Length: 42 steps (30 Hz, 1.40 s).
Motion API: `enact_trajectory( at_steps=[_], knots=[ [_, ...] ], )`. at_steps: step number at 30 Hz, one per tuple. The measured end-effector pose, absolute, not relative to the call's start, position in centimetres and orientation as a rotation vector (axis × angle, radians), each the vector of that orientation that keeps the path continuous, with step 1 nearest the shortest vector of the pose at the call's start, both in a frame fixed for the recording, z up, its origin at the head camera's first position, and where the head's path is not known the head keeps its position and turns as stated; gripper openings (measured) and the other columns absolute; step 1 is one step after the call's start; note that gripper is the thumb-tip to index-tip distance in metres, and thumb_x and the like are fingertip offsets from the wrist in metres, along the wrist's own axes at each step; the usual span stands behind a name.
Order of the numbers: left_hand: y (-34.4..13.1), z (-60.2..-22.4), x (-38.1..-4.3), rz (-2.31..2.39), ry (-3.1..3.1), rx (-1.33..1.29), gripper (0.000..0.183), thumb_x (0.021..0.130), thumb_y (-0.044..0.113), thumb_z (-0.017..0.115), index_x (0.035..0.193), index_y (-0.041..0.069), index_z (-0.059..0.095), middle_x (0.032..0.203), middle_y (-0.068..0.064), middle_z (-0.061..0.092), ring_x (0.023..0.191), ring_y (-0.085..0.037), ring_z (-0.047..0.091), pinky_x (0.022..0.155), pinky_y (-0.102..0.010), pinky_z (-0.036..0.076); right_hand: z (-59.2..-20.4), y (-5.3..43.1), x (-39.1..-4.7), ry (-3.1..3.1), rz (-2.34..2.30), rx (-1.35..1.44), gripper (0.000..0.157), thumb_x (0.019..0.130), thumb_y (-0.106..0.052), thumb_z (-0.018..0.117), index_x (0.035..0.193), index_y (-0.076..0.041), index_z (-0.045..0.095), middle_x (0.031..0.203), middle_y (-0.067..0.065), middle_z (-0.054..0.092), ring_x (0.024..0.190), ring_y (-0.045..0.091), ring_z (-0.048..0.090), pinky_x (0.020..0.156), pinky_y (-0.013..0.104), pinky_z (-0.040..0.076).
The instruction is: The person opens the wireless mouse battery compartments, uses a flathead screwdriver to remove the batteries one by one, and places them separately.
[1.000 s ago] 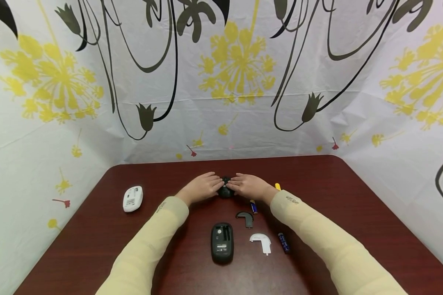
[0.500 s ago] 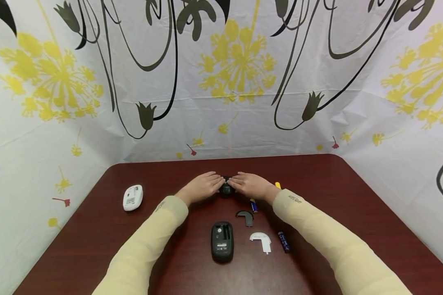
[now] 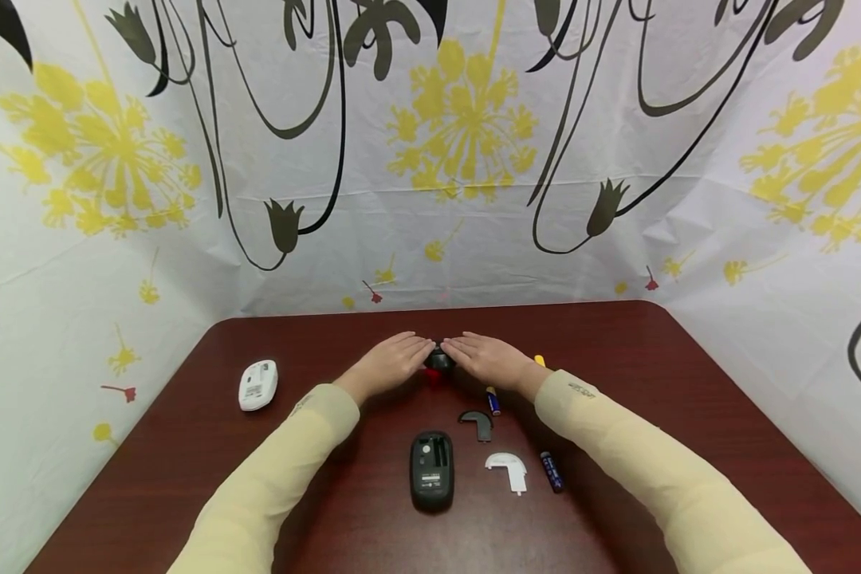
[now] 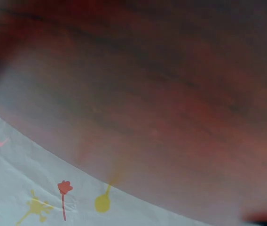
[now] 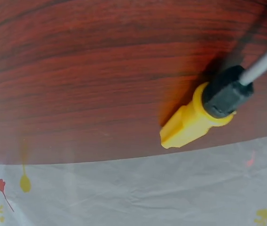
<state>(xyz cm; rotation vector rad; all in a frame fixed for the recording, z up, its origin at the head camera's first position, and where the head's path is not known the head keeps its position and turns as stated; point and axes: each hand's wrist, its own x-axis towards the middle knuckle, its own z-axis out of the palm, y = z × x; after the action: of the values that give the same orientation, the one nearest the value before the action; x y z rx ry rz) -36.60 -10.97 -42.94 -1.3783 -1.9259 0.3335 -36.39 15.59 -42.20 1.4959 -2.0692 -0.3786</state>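
At the far middle of the table, my left hand point(image 3: 387, 365) and right hand point(image 3: 489, 363) hold a small black mouse point(image 3: 439, 359) between their fingers from either side. The fingers reach forward over it, and both thumbs are hidden. A red glow lights the table just below the mouse. Beside my right hand lies a screwdriver point(image 5: 194, 117) with a yellow and black handle and a metal shaft. In the left wrist view only blurred table surface and wall cloth appear.
A larger black mouse point(image 3: 432, 472) lies underside up, its battery compartment uncovered. To its right are a dark battery cover point(image 3: 477, 425), a white battery cover point(image 3: 509, 472), a blue battery point(image 3: 493, 401) and a darker battery point(image 3: 552, 472). A white mouse point(image 3: 258, 386) lies at left.
Both hands have shifted slightly, tilting the small mouse so that less of it shows. The red glow has appeared beneath it. Everything else on the table stays put.
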Motion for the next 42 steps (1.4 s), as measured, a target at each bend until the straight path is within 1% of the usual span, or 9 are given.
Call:
enact_trajectory(
  at_steps=[6,12,16,23,27,32,35,38,42],
  knots=[
    [-10.8,-42.4,-35.9,0.079,-1.936,-1.38,0.048,0.084,0.014,0.077,0.124,-0.006,0.06,0.115,-0.015,0.067,0.106,-0.024,0.064,0.099,-0.04,0.047,-41.5,15.7,-35.7,-2.072,-0.187,1.473,0.058,0.083,0.008,0.07,0.136,0.008,0.048,0.134,0.021,0.055,0.119,0.028,0.056,0.103,0.04,0.042],
    [-10.6,-42.1,-35.2,-0.114,-2.024,-1.353,0.051,0.082,0.009,0.077,0.127,-0.005,0.056,0.114,-0.014,0.066,0.102,-0.024,0.064,0.094,-0.036,0.05,-40.6,15.8,-34.9,-2.09,0.056,1.437,0.063,0.077,0.009,0.074,0.135,0.003,0.049,0.121,0.018,0.063,0.105,0.027,0.064,0.087,0.038,0.054],
    [-10.5,-41.8,-34.4,-0.238,-2.106,-1.333,0.048,0.085,0.007,0.074,0.128,-0.005,0.056,0.117,-0.015,0.065,0.104,-0.025,0.064,0.093,-0.035,0.051,-40.3,15.7,-34.7,-2.14,0.24,1.441,0.055,0.081,0.008,0.071,0.133,0.001,0.052,0.118,0.017,0.065,0.1,0.026,0.066,0.083,0.037,0.055],
    [-10.4,-41.6,-33.4,-0.472,-2.311,-1.289,0.035,0.097,0.011,0.06,0.13,0.001,0.055,0.117,-0.012,0.065,0.105,-0.021,0.063,0.092,-0.034,0.051,-39.8,15.5,-34.3,-2.33,0.602,1.447,0.044,0.09,0.003,0.064,0.134,0.0,0.055,0.12,0.013,0.065,0.104,0.022,0.065,0.084,0.036,0.055],
    [-10.4,-41.5,-33.0,-0.559,-2.378,-1.267,0.032,0.1,0.014,0.056,0.131,0.004,0.055,0.12,-0.009,0.064,0.107,-0.019,0.062,0.093,-0.032,0.051,-39.3,15.3,-33.6,-2.421,0.725,1.43,0.041,0.094,-0.001,0.06,0.135,-0.002,0.054,0.121,0.01,0.065,0.104,0.019,0.064,0.083,0.035,0.055],
    [-10.4,-41.2,-32.4,-0.708,-2.408,-1.256,0.032,0.1,0.015,0.055,0.13,0.004,0.057,0.121,-0.009,0.063,0.107,-0.017,0.062,0.092,-0.033,0.051,-38.9,15.1,-32.8,-2.537,0.891,1.346,0.039,0.097,-0.005,0.057,0.136,-0.007,0.055,0.123,0.009,0.063,0.09,0.018,0.063,0.075,0.034,0.051],
    [-10.4,-41.0,-32.0,-0.847,-2.431,-1.234,0.03,0.101,0.015,0.054,0.128,0.004,0.059,0.121,-0.008,0.064,0.106,-0.015,0.062,0.091,-0.033,0.051,-38.9,15.1,-32.4,-2.593,1.02,1.252,0.037,0.099,-0.007,0.055,0.136,-0.009,0.056,0.126,0.008,0.062,0.095,0.018,0.062,0.079,0.035,0.051],
    [-10.2,-41.0,-31.7,-0.993,-2.457,-1.178,0.03,0.102,0.017,0.052,0.128,0.004,0.059,0.12,-0.008,0.065,0.101,-0.013,0.062,0.089,-0.033,0.052,-38.9,15.1,-32.1,-2.607,1.156,1.171,0.036,0.1,-0.009,0.054,0.136,-0.009,0.056,0.129,0.008,0.06,0.111,0.019,0.06,0.091,0.04,0.051],
    [-9.9,-41.2,-31.1,-1.187,-2.502,-1.065,0.032,0.103,0.018,0.051,0.13,0.004,0.058,0.116,-0.009,0.066,0.089,-0.015,0.065,0.081,-0.033,0.054,-38.8,15.0,-31.7,-2.604,1.303,1.106,0.035,0.101,-0.011,0.053,0.135,-0.01,0.057,0.131,0.008,0.059,0.121,0.022,0.054,0.098,0.046,0.046]
  ],
)
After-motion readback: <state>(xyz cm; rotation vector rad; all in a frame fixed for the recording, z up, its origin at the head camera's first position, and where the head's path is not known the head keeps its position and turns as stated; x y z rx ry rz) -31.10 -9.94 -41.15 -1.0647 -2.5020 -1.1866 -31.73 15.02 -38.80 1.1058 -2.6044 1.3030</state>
